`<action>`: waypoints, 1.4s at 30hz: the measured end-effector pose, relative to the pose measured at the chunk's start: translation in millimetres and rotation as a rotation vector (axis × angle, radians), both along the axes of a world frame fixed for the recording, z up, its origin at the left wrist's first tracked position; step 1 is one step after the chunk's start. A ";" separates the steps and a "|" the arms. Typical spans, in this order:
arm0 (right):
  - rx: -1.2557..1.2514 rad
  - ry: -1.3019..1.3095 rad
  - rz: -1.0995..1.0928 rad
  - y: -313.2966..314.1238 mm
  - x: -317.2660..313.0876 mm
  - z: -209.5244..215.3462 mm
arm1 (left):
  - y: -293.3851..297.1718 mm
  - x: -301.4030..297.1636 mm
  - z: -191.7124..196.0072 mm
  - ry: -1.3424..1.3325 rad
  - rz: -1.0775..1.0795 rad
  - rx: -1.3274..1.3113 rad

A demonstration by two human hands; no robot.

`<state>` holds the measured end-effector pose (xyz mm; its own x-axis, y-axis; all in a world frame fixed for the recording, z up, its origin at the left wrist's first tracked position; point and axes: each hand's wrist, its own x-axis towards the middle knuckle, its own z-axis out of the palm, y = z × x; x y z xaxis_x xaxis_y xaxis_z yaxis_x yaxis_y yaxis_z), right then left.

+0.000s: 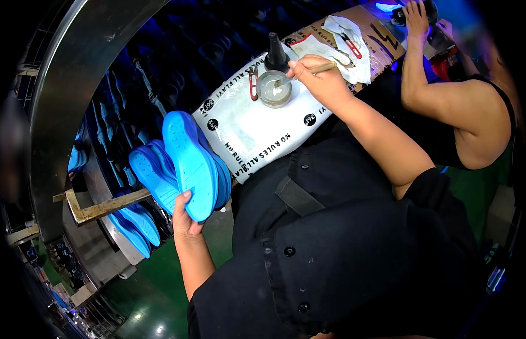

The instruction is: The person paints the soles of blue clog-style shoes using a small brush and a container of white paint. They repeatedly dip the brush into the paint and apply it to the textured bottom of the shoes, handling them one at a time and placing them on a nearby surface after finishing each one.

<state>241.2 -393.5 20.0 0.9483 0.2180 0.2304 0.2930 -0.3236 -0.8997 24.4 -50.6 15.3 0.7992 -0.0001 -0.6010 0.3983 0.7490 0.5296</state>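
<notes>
My left hand (185, 217) is closed around the heel end of a bright blue shoe sole (190, 158), holding it tilted up. More blue soles (145, 166) are bunched beside and behind it. My right hand (322, 82) is closed on a brush (324, 67) with a pale wooden handle. The brush's tip end reaches into a round jar (275, 96) of cloudy or clear contents; the bristles are hard to make out. Next to the jar stand a black bottle with a narrow nozzle (276, 56) and red-handled thread snips (253, 83).
Jar and bottle rest on a white printed plastic sheet (257, 133). White cloth (336, 28) and a second pair of red snips (351, 46) lie beyond. Left are a metal rail (102, 209) and two more blue soles (135, 226). A co-worker's arm (438, 101) is at right.
</notes>
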 end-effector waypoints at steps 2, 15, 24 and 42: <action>-0.068 -0.055 0.005 -2.8 1.1 -7.8 | -8.7 -1.0 0.6 -0.052 -0.078 -0.092; 0.303 0.182 -0.056 -8.9 -20.9 10.7 | -87.5 29.8 37.7 -0.311 0.047 0.757; 0.164 -0.277 0.317 22.4 -82.9 74.4 | -114.6 47.0 47.6 -0.452 0.109 0.977; -0.019 -0.405 0.353 34.4 -91.1 70.3 | -112.6 40.8 41.3 -0.549 0.093 1.172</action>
<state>150.1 -359.1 90.3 0.6525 0.5153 0.5556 0.7093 -0.1574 -0.6871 65.2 -163.2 56.6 0.9081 0.3684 0.1989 -0.1065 -0.2562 0.9607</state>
